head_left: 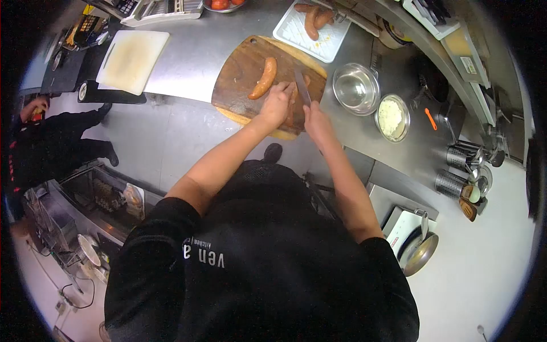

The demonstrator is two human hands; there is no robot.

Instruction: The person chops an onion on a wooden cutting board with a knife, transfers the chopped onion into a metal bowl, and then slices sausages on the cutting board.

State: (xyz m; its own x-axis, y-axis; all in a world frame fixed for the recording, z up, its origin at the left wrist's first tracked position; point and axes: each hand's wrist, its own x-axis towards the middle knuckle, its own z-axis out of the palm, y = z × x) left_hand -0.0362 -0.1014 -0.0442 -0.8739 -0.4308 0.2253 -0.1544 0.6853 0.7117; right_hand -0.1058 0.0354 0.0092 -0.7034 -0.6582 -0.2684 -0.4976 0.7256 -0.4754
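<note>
A dark wooden cutting board [236, 71] lies on the steel counter. On its middle rests a whole sausage [264, 78], just left of my left hand [277, 104]. My left hand is closed over a piece on the board, mostly hidden under the fingers; it looks like another sausage. In my right hand [318, 122] is a knife [302, 85], held by its handle, its blade pointing away from me over the board's right part, close to my left fingertips.
Several sausages [311, 24] lie on a white tray [285, 31] behind the board. To the right stand an empty glass bowl [356, 89], a bowl of white crumbles [391, 118] and an orange spoon [431, 118]. A white board [133, 60] is at left; a person [57, 139] stands beyond.
</note>
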